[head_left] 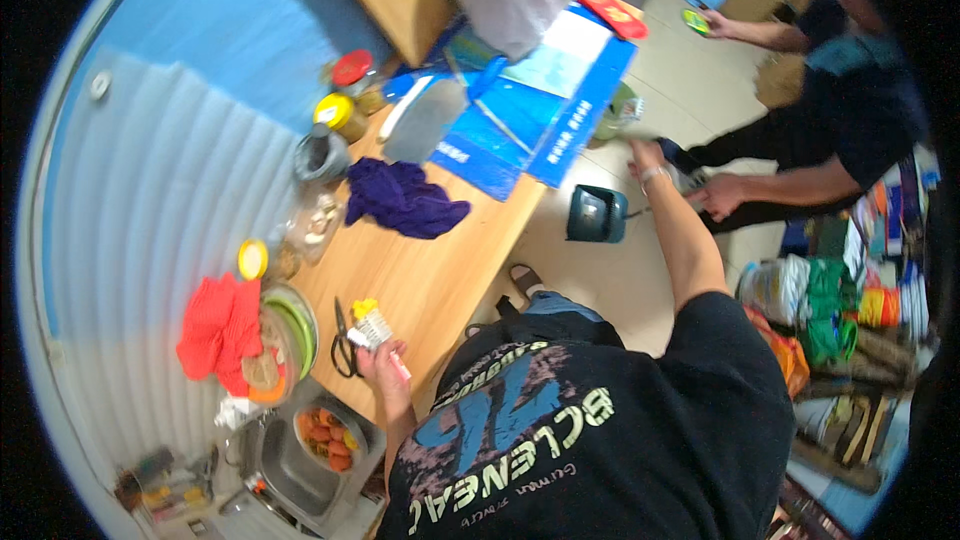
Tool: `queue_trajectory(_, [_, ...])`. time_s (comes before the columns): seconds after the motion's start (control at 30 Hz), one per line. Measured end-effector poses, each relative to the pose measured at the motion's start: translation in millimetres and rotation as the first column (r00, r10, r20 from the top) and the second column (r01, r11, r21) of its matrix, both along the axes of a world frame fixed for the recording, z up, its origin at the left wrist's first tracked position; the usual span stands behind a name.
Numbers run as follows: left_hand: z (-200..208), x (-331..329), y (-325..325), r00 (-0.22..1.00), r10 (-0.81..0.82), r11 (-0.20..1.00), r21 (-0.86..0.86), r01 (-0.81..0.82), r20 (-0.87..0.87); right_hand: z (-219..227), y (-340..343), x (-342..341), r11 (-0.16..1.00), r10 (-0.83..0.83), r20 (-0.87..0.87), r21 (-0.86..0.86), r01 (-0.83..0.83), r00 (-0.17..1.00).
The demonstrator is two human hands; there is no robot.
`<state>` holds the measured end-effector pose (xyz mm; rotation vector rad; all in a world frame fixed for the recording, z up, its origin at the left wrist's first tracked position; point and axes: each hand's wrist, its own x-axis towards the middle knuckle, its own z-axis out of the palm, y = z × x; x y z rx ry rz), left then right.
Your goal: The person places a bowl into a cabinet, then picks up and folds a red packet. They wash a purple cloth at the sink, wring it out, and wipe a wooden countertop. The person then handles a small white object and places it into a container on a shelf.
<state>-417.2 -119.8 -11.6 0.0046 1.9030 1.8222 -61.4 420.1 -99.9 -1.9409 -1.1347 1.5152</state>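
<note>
My left hand [388,365] is closed round a small white ridged object with a yellow end [373,325], whose kind I cannot make out. Black-handled scissors [342,340] lie on the wooden table [400,280] beside that hand. My right arm stretches out past the table's edge, and my right hand [645,156] hangs over the floor near an olive-green bag or bin [618,112]. Its fingers are too small and blurred to read. Close by, another person's hand [720,196] grips the handle of a dark teal dustpan [598,214]; their other hand [712,24] holds a green-yellow round item.
A purple cloth [402,198], a grey-bladed cleaver [428,118], blue boards [500,145], and lidded jars [341,117] crowd the table. Beyond its near-left end is a sink [270,470] with a bowl of orange-red food [328,440]. Bags and buckets [780,285] stand at the right.
</note>
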Motion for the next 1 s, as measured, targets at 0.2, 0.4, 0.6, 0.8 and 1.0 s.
queue_trajectory(0.2, [-1, 0, -4, 0.997, 0.073, 0.996, 0.057, -0.073, 0.015, -110, -153, -17, 0.913, 0.064, -0.205, -0.383, -0.140, 0.977])
queue_trajectory(0.4, [-22, -6, -10, 0.996, 0.078, 0.987, 0.136, -0.082, 0.030, -96, -243, -42, 0.738, 0.390, -0.355, -0.431, -0.519, 0.849])
queue_trajectory(0.6, [-20, -1, -2, 0.990, 0.120, 0.973, 0.188, -0.131, 0.068, 71, -255, -126, 0.502, 0.806, -0.273, -0.155, -0.851, 0.525])
queue_trajectory(0.8, [-24, -2, -1, 0.996, 0.079, 0.947, 0.309, -0.089, 0.045, 130, -285, -199, 0.454, 0.805, -0.445, 0.036, -0.890, 0.392])
queue_trajectory(1.0, [-14, -3, -3, 0.995, 0.079, 0.960, 0.266, -0.091, 0.054, 119, -330, -254, 0.177, 0.894, -0.436, 0.131, -0.975, 0.104])
